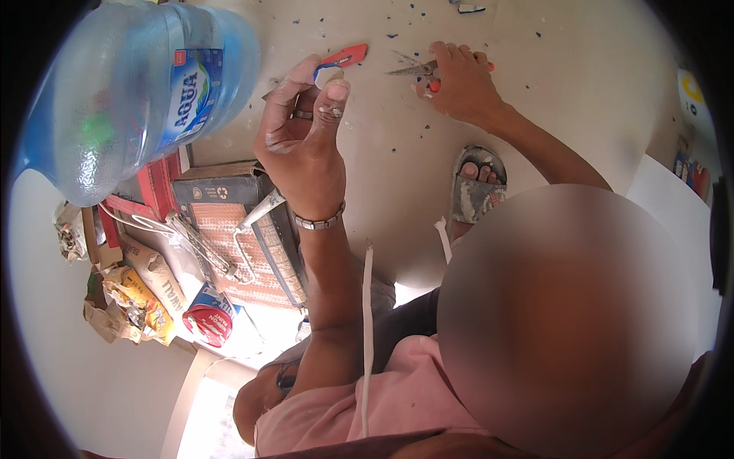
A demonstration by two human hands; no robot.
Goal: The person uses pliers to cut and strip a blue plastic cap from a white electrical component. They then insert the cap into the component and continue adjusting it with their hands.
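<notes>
My left hand (306,141), dusted with white and wearing a ring, pinches a small whitish disc with a blue edge (328,75) between thumb and fingertips. Just behind it a red utility knife (348,56) shows against the floor, partly hidden by my fingers. Farther right, my right hand (462,83) is closed around the red handles of a pair of scissors (413,69), low over the floor. The scissor blades are smeared with white and point left, spread apart. I cannot make out whether the scissors touch the floor.
A large blue water jug (138,99) lies at the far left. Below it are a dark box (222,187), a paint roller frame (252,222), paper bags (145,294) and a red-lidded paint can (208,317). Blue scraps dot the floor (397,153) near my sandaled foot (478,183).
</notes>
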